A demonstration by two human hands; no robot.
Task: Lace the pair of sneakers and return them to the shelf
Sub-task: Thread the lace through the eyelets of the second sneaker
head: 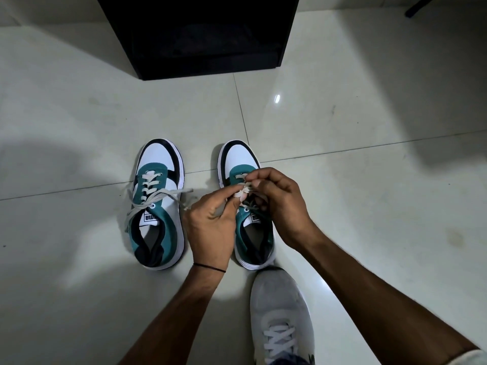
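Observation:
Two white, teal and black sneakers stand side by side on the pale tiled floor, toes pointing away from me. The left sneaker (158, 204) has its cream lace threaded through the eyelets, with both loose ends spread out sideways. Over the right sneaker (250, 233) both my hands meet. My left hand (213, 222) and my right hand (276, 204) pinch the cream lace (243, 192) between their fingertips above the tongue. My hands hide most of that sneaker's eyelets.
A black shelf unit (203, 35) stands on the floor straight ahead, its low opening dark. My own foot in a grey shoe (282, 312) rests just behind the right sneaker. A dark leg of something (419, 6) shows at the top right.

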